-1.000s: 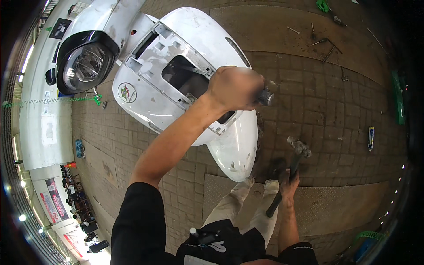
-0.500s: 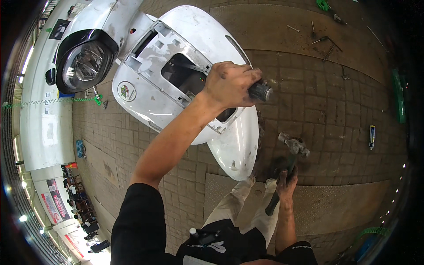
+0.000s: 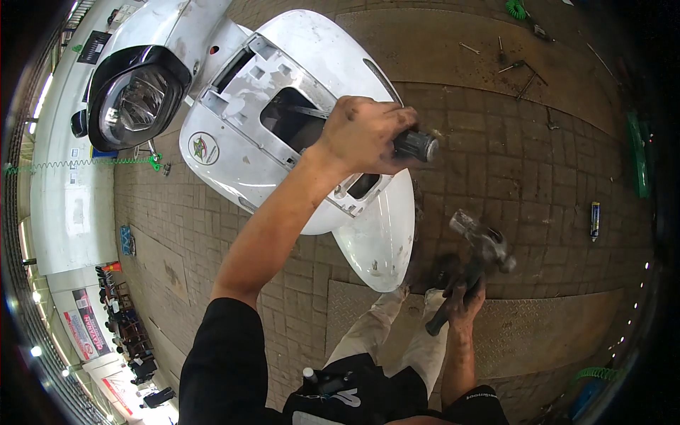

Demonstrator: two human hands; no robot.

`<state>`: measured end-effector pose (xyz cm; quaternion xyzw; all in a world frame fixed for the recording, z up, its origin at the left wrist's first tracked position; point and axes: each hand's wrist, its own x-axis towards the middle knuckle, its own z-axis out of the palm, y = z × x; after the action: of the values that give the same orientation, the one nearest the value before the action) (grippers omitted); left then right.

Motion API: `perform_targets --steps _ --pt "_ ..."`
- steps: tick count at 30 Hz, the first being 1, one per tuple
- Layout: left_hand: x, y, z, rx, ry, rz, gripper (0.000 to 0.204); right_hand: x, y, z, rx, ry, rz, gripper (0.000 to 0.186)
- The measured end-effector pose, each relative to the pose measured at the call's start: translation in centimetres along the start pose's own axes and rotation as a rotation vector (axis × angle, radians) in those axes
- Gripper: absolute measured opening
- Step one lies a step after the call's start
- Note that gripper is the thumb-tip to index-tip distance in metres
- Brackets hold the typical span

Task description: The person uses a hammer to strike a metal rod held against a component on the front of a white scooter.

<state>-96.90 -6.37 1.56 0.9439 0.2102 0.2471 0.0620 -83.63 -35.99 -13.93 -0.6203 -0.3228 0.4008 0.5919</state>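
Right hand (image 3: 469,302) gripping hammer (image 3: 489,245), tilted further right than before

Scooter (image 3: 322,46): upper left of centre; headlight (image 3: 134,110) at its left. Left hand (image 3: 365,134): over the front panel, around a tool handle (image 3: 416,146); shaft apparently reaching into the panel recess (image 3: 290,131). Front mudguard (image 3: 377,234): below that hand. Right hand (image 3: 466,301): lower right, around a hammer (image 3: 487,246). Canister (image 3: 595,221): on floor, far right. Spanner (image 3: 469,48): on floor sheet (image 3: 425,35), upper right.
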Motion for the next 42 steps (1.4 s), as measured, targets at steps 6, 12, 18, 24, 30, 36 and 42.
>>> perform_targets --steps 6,12,18,24,30,36,42 --pt "-0.2 -0.3 -0.7 -0.004 -0.001 -0.093 0.032 2.5 -6.8 0.8 -0.076 0.071 -0.270 0.035" --pt "0.1 -0.5 -1.3 -0.109 -0.005 -0.084 0.026 5.7 -12.5 1.2 -0.048 0.025 -0.379 0.028" --pt "-0.6 -0.7 -2.0 -0.173 -0.092 -0.020 0.024 5.7 -12.9 2.2 -0.029 0.007 -0.395 0.037" --pt "-0.3 -0.7 -1.5 -0.146 -0.085 -0.068 0.022 6.2 -10.9 2.4 -0.150 -0.172 -0.378 0.025" --pt "-0.7 -0.8 -2.2 -0.185 -0.071 -0.037 0.023 5.4 -10.9 2.0 -0.045 0.007 -0.460 0.036" --pt "-0.2 -1.1 -2.4 -0.201 -0.021 -0.046 0.025 7.8 -15.6 1.9 0.316 -0.043 -0.462 0.044" --pt "0.6 -1.7 -3.2 -0.198 -0.005 -0.079 0.026 7.4 -13.9 2.2 -0.255 -0.261 -0.208 0.025"
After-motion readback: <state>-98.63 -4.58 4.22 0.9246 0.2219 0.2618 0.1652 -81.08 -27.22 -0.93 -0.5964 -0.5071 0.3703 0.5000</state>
